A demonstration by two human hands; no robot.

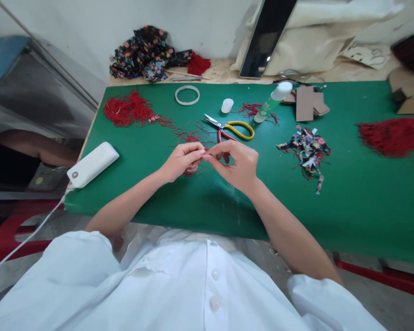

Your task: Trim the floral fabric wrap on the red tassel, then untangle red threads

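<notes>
In the head view, my left hand (pixel 184 161) and my right hand (pixel 235 166) meet over the near middle of the green mat. Both are closed in a pinch, fingertip to fingertip, on a bit of red string (pixel 206 150); most of it is hidden by the fingers. Loose red string (pixel 189 136) lies in loops just behind and under my left hand. Directly beyond my right hand rest small scissors (pixel 232 128) with one yellow and one red handle, blades pointing to the far left.
On the green mat (pixel 365 202) lie a red string heap (pixel 127 109), a tape ring (pixel 187 95), a white cap (pixel 227 105), an upright glue stick (pixel 272 102), cardboard pieces (pixel 305 103), fabric scraps (pixel 308 149), a red string bundle (pixel 395 136) and a white power bank (pixel 94 164) with a cable.
</notes>
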